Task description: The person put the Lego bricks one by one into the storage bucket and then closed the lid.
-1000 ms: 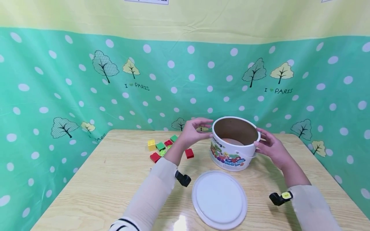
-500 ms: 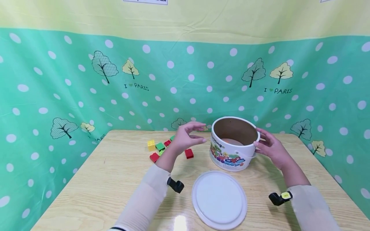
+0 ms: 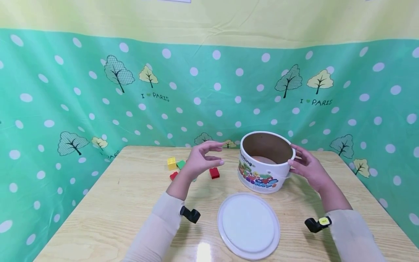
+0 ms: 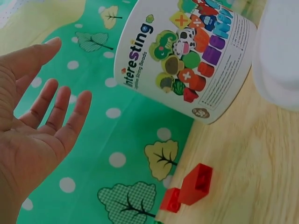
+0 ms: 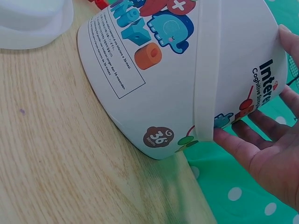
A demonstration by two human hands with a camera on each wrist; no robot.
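- A pale wood-grained surface (image 3: pixel 98 211), a bright patch of reflected light at its near edge.
- A round white lid (image 3: pixel 248 223) lying flat on it, near the front.
- A yellow studded plastic block (image 3: pixel 171 164) further back on the left, a green plastic block (image 3: pixel 180 164) just beside it.
- A red plastic block (image 3: pixel 214 173) to their right, apart from them.
- A green cloth backdrop (image 3: pixel 209 105) with white dots, printed trees and "I PARIS" lettering, topped by a pale yellow band (image 3: pixel 209 25).
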